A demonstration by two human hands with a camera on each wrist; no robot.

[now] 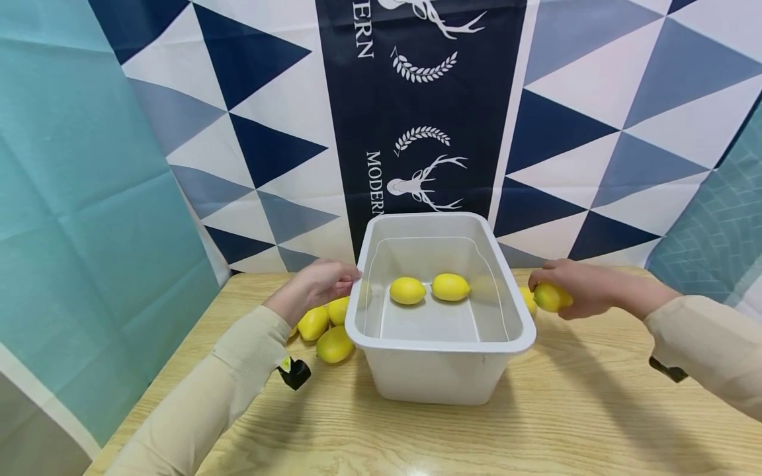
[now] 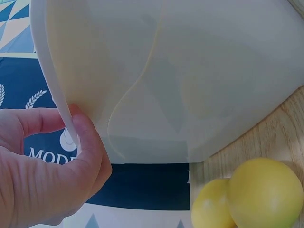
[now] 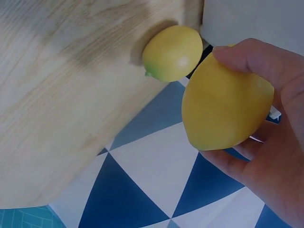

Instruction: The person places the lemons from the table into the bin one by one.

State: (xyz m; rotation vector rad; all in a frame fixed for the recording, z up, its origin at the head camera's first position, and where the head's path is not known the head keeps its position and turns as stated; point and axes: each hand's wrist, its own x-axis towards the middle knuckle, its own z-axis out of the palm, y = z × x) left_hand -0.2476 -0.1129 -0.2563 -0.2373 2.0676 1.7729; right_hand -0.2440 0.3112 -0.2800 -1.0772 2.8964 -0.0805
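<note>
A pale grey plastic tub [image 1: 440, 373] stands on the table with two yellow lemons inside, a left one [image 1: 407, 291] and a right one [image 1: 450, 287]. My left hand [image 1: 321, 284] pinches the tub's left rim between thumb and fingers, seen closely in the left wrist view. In my right hand [image 1: 574, 284] is a lemon [image 3: 228, 102], gripped between thumb and fingers just right of the tub. Another lemon [image 3: 173, 53] lies on the table close to the tub's right wall, partly hidden in the head view.
Several lemons [image 1: 335, 344] lie on the wooden table [image 1: 417, 436] left of the tub, partly under my left hand. A patterned cloth [image 1: 274, 132] hangs right behind the table, with a teal cloth [image 1: 77, 198] along the left side.
</note>
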